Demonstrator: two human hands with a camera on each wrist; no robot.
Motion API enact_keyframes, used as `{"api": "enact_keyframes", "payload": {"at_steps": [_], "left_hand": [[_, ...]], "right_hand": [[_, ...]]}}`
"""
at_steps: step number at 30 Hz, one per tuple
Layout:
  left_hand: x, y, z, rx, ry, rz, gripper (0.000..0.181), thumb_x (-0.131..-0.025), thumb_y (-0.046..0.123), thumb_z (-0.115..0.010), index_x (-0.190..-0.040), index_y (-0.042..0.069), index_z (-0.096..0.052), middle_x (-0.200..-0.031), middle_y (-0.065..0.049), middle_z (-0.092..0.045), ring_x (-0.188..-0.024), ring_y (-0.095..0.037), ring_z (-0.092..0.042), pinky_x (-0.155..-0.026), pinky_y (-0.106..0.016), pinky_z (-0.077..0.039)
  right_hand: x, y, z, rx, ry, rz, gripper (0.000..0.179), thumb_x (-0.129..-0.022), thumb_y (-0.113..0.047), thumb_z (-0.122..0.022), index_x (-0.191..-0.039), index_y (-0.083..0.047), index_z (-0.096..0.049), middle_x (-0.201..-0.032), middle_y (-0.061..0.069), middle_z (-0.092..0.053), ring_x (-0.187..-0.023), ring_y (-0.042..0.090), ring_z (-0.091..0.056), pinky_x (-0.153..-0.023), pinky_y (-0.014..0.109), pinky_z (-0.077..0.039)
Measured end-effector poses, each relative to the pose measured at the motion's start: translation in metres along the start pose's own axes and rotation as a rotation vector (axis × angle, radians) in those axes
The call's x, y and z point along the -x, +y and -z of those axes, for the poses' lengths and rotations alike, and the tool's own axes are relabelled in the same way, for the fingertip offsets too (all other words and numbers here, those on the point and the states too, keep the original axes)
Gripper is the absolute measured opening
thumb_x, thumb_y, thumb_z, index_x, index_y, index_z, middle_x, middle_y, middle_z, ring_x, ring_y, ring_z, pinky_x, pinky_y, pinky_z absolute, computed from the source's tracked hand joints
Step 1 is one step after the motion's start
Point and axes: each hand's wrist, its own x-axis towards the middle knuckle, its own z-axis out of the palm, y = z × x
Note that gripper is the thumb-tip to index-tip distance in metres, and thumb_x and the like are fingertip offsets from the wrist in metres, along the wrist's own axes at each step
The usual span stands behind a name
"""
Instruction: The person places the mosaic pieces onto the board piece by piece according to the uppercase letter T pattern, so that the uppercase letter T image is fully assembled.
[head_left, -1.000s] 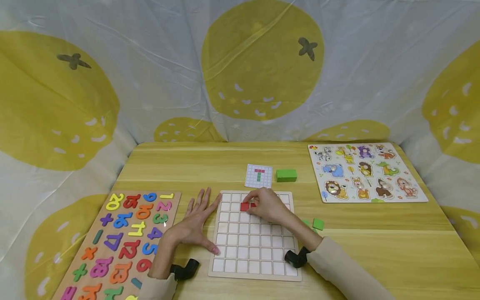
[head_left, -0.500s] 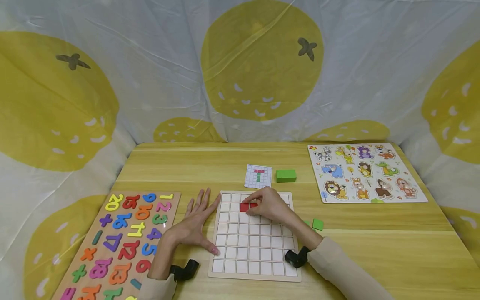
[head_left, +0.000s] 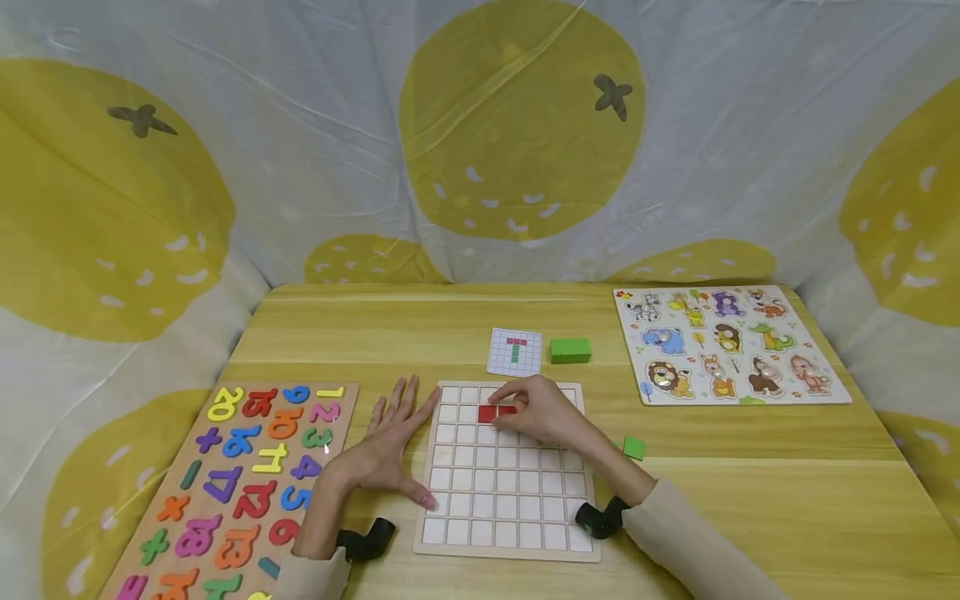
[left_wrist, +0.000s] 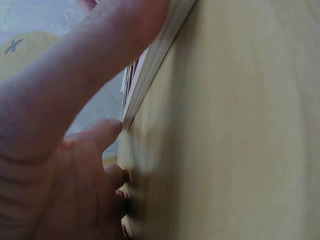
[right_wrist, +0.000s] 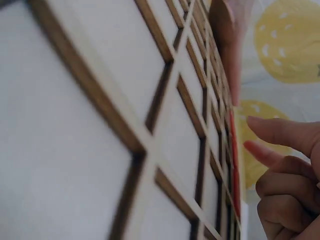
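In the head view a wooden grid board [head_left: 506, 533] with white squares lies between the hands. Two red square tiles [head_left: 487, 414] show side by side near its top. Above them is my right hand [head_left: 542, 410]; its thumb and index finger are apart, one on each side of the tiles, while the other fingers curl in. The right wrist view shows nothing between those two fingertips, just off the red tiles [right_wrist: 234, 160]. My left hand [head_left: 382, 454] has its fingers spread, with thumb and index finger touching the board's left edge. Part of the grid is hidden under the right hand.
Beyond the board lie a pattern card [head_left: 514, 352] with a red and green T and a green block [head_left: 570, 351]. A green tile [head_left: 633, 448] is right of the board. A number puzzle [head_left: 247, 467] lies left, an animal puzzle [head_left: 731, 344] at far right.
My right forearm has shifted slightly right, so a green tile beside it is now hidden. The red tiles stay in place, and my left hand keeps its position.
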Motion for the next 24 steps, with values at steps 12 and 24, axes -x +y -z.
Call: {"api": "enact_keyframes", "payload": {"at_steps": [12, 24], "left_hand": [[0.001, 0.000, 0.000, -0.003, 0.002, 0.005, 0.152, -0.055, 0.050, -0.100, -0.167, 0.011, -0.005, -0.169, -0.027, 0.021, -0.157, -0.047, 0.023, -0.124, -0.070, 0.014], [0.000, 0.000, 0.000, -0.004, 0.002, 0.000, 0.152, -0.055, 0.051, -0.100, -0.167, 0.012, -0.005, -0.170, -0.027, 0.020, -0.157, -0.047, 0.022, -0.124, -0.070, 0.013]], "right_hand": [[0.060, 0.025, 0.051, 0.037, 0.072, -0.005, 0.028, -0.089, -0.014, -0.080, -0.115, -0.007, -0.076, -0.058, -0.006, -0.031, -0.052, 0.007, -0.028, -0.053, 0.021, -0.032], [0.113, 0.069, 0.097, -0.115, 0.102, -0.068, 0.040, -0.091, -0.015, -0.079, -0.127, 0.000, -0.068, -0.060, -0.008, -0.026, -0.051, 0.003, -0.023, -0.046, 0.022, -0.027]]}}
